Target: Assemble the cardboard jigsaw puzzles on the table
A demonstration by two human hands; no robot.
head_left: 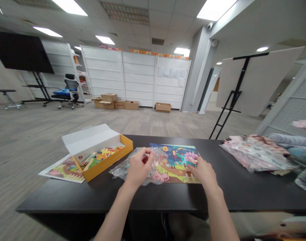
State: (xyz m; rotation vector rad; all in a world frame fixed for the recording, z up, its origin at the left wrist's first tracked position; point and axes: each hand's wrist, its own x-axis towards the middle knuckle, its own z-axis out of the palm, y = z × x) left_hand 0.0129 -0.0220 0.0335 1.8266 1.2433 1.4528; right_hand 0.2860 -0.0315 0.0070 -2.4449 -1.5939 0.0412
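Lying flat on the black table, seemingly for easy reach, the picture board is facing up; the left hand is hovering curled over the plastic bag; the right hand is hanging loosely bent over the board's edge; the view is not showing whether either is gripping anything.

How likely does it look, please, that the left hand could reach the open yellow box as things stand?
Probably yes: the yellow box stands near the left hand, its white lid raised at the far side, and only a crumpled plastic bag appears to lie between them.
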